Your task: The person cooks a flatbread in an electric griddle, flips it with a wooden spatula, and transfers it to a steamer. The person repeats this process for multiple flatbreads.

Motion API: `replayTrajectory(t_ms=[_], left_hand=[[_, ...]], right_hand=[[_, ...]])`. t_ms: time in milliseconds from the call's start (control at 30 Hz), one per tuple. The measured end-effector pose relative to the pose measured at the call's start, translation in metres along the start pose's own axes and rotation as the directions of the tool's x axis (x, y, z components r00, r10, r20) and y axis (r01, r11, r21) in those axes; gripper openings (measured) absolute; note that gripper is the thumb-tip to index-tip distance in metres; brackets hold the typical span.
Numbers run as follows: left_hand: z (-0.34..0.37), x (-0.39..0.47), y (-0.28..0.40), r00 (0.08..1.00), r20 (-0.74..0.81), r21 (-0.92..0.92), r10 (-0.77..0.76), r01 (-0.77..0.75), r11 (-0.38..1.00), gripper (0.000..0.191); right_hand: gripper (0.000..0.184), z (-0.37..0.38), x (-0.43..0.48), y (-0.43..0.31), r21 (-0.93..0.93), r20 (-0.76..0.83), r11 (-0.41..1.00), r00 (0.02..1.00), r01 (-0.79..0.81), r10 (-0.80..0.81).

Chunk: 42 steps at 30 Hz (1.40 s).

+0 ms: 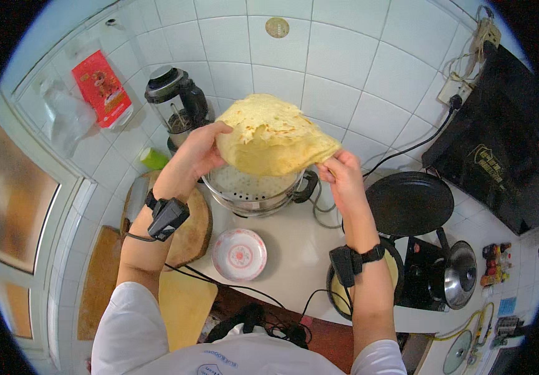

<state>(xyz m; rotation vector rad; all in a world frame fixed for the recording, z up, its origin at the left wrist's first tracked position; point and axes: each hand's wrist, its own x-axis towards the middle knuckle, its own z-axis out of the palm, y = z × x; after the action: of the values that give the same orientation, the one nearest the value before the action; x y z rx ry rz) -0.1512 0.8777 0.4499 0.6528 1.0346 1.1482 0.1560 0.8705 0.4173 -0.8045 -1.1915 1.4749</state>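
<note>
A round yellow flatbread (269,136) with browned spots hangs folded between both hands, above a stainless steel steamer pot (250,192) with perforations and black handles. My left hand (206,143) grips the bread's left edge, thumb on top. Its right corner is pinched in the fingers of my right hand (342,168). The bread hides the pot's far side. In front of the pot, a white bowl (240,254) with a pink floral pattern rests on the counter.
At left are a round wooden chopping board (199,229), a blender (175,103) and a green cup-like object (153,159). A black griddle (409,204), a pan holding pale yellow contents (391,267) and a lidded pot (460,276) stand right. Cables (232,283) run from wrist devices.
</note>
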Motion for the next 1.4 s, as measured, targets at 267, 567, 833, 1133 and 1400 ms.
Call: replayTrajectory(t_ms=[267,567,833,1133,1400], left_hand=[[-0.098,0.087,-0.059,0.949,-0.080,0.980,0.304,0.131,-0.152,0.046],[-0.102,0.064,-0.054,0.887,0.109,0.993,0.449,-0.080,-0.083,0.017],[-0.093,0.008,-0.044,0.736,0.105,0.966,0.669,-0.235,0.106,0.025],[-0.037,-0.059,-0.103,0.648,0.421,0.886,0.635,-0.442,-0.137,0.044],[0.081,-0.120,-0.232,0.868,0.416,0.820,0.272,-0.487,0.300,0.022]], right_hand=[[0.021,0.018,-0.024,0.051,-0.864,-0.152,0.426,0.945,-0.269,0.289],[0.019,0.025,-0.146,0.002,-0.649,-0.374,0.697,0.926,-0.304,0.055],[0.015,-0.023,-0.282,0.015,-0.238,-0.780,0.817,0.604,-0.526,0.162],[0.027,-0.086,-0.425,0.041,-0.158,-0.922,0.710,0.360,-0.686,0.143],[0.025,-0.131,-0.510,0.059,-0.362,-0.914,0.410,0.405,-0.837,0.018]])
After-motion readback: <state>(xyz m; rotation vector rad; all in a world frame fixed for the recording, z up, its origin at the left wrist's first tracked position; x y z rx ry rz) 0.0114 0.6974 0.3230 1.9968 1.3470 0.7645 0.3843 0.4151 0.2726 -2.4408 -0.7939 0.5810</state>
